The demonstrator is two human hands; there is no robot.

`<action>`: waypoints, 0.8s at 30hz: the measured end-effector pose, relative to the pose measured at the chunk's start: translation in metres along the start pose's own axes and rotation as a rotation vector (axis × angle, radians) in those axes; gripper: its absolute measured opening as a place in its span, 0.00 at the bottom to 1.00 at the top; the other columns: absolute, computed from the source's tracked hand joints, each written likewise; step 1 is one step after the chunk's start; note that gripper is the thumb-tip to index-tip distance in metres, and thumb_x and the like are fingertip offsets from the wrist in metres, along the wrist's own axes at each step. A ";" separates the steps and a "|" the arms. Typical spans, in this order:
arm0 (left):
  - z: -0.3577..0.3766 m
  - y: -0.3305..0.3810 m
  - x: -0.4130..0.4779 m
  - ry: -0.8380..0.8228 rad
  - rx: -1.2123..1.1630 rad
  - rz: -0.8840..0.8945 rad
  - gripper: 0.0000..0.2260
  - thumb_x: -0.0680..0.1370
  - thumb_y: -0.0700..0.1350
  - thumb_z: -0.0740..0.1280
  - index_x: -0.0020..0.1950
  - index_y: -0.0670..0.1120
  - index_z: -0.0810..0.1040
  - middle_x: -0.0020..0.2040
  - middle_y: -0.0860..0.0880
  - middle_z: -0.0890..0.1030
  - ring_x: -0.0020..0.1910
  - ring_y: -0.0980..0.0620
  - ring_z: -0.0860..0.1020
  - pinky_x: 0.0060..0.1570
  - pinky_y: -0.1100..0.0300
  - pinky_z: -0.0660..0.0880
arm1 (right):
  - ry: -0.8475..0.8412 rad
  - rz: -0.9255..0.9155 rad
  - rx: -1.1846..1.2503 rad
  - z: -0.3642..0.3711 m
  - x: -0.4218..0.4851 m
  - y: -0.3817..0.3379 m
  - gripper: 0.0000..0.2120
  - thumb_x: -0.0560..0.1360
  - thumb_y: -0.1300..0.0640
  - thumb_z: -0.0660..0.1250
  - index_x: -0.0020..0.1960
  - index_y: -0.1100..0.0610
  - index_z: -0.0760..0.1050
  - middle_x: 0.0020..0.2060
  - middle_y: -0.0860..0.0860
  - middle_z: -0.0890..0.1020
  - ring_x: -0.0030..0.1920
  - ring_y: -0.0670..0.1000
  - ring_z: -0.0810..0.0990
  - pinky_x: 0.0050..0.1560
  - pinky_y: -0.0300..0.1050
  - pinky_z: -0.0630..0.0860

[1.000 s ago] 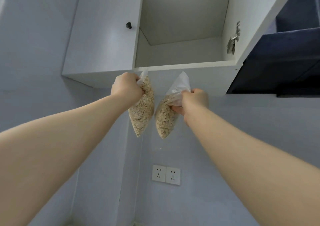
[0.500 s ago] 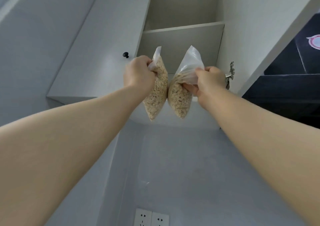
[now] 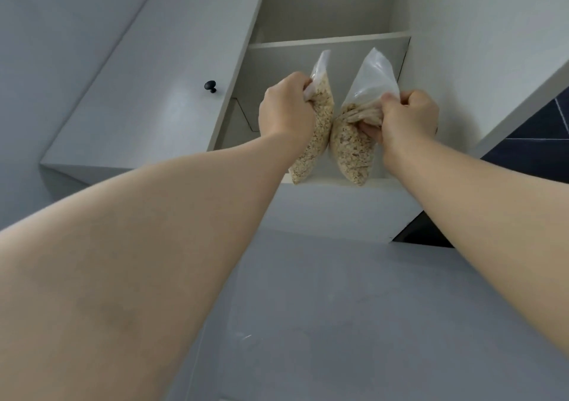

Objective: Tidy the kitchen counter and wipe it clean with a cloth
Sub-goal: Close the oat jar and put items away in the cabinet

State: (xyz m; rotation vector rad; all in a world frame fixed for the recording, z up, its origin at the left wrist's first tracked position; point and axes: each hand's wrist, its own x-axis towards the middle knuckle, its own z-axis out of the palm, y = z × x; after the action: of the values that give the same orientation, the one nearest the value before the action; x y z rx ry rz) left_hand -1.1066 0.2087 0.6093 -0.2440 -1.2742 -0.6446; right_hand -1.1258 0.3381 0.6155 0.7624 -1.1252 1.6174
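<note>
Two clear plastic bags of pale oat flakes hang side by side, touching, in front of the open white wall cabinet (image 3: 326, 203). My left hand (image 3: 284, 108) grips the left bag (image 3: 317, 142) near its top. My right hand (image 3: 406, 117) grips the right bag (image 3: 351, 151) at its bunched neck, and the empty upper part of that bag stands up above my fingers. Both arms reach up and forward. The bags' lower ends hang level with the front edge of the cabinet's bottom shelf. The counter and any cloth are out of view.
The cabinet's left door (image 3: 160, 86) is closed, with a small black knob (image 3: 210, 86). An inner shelf (image 3: 329, 40) crosses the open compartment above the bags. The open right door (image 3: 480, 62) juts out on the right. Dark blue tiles (image 3: 535, 142) show beyond it. Grey wall lies below.
Both hands have lifted the bags from below the cabinet up to its open compartment. My view has tilted up, and the wall sockets have dropped out of sight.
</note>
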 end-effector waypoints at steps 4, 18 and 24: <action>0.015 -0.003 0.007 -0.029 -0.001 0.011 0.08 0.74 0.34 0.59 0.44 0.44 0.75 0.39 0.49 0.75 0.38 0.50 0.68 0.35 0.59 0.63 | 0.008 -0.026 -0.077 0.000 0.010 0.024 0.12 0.77 0.57 0.61 0.36 0.51 0.66 0.37 0.48 0.74 0.52 0.57 0.80 0.55 0.57 0.78; 0.055 -0.035 -0.013 -0.479 -0.197 -0.173 0.24 0.76 0.52 0.67 0.68 0.48 0.62 0.54 0.49 0.71 0.51 0.49 0.71 0.50 0.56 0.70 | -0.277 -0.082 -0.624 -0.009 0.020 0.066 0.09 0.76 0.54 0.61 0.51 0.51 0.61 0.46 0.51 0.70 0.49 0.50 0.69 0.48 0.42 0.65; 0.063 -0.039 -0.021 -0.520 -0.101 -0.260 0.31 0.73 0.58 0.66 0.73 0.63 0.55 0.66 0.47 0.59 0.61 0.43 0.69 0.64 0.53 0.69 | -0.354 -0.012 -0.774 -0.008 0.017 0.064 0.27 0.67 0.43 0.64 0.64 0.46 0.65 0.58 0.52 0.71 0.63 0.56 0.69 0.64 0.53 0.69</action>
State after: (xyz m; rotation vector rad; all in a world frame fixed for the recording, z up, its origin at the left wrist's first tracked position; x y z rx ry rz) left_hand -1.1834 0.2161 0.6010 -0.3470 -1.7929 -0.9066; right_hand -1.1917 0.3462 0.6078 0.5304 -1.8336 0.9130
